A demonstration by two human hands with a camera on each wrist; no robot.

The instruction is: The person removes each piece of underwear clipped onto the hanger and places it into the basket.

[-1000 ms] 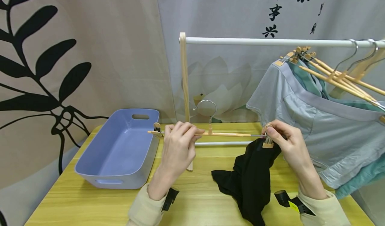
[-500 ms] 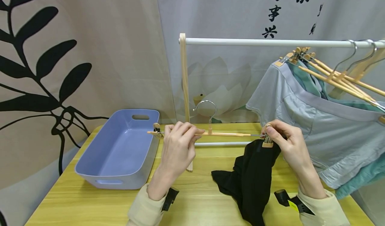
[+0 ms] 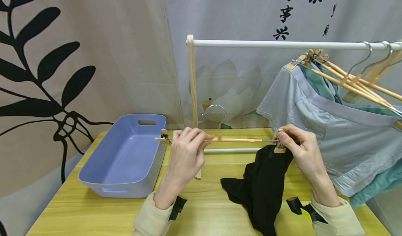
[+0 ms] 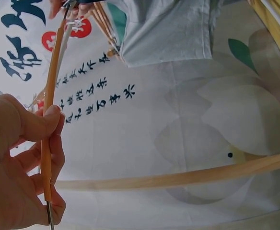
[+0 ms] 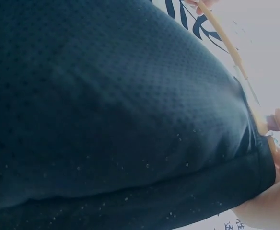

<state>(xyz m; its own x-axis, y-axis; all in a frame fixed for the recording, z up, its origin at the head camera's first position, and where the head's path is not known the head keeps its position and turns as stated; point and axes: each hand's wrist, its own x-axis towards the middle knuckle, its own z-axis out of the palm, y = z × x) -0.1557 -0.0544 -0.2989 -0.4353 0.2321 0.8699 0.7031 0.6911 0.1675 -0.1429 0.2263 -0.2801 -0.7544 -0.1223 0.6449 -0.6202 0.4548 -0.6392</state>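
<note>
A wooden clip hanger (image 3: pixel 238 140) with a metal hook is held level above the table. My left hand (image 3: pixel 187 152) grips its bar left of the hook; the left wrist view shows thumb and fingers curled round the wood. At the right end, my right hand (image 3: pixel 298 147) pinches the metal-and-wood clip (image 3: pixel 279 147). From that clip hangs a black garment (image 3: pixel 267 187), gathered in folds, its lower part down over the table. Dark cloth (image 5: pixel 106 105) fills most of the right wrist view. No cloth shows at the left-end clip (image 3: pixel 164 135).
Left of the hands, a blue plastic basket (image 3: pixel 125 155) stands on the wooden table (image 3: pixel 103 215). Behind them rises a rack with a white rail (image 3: pixel 251 44) and wooden post (image 3: pixel 192 79). Grey shorts (image 3: pixel 314 135) and teal clothes hang on hangers at the right.
Hands, hanger and basket stay practically in place. The black garment's upper folds shift very slightly near the clip.
</note>
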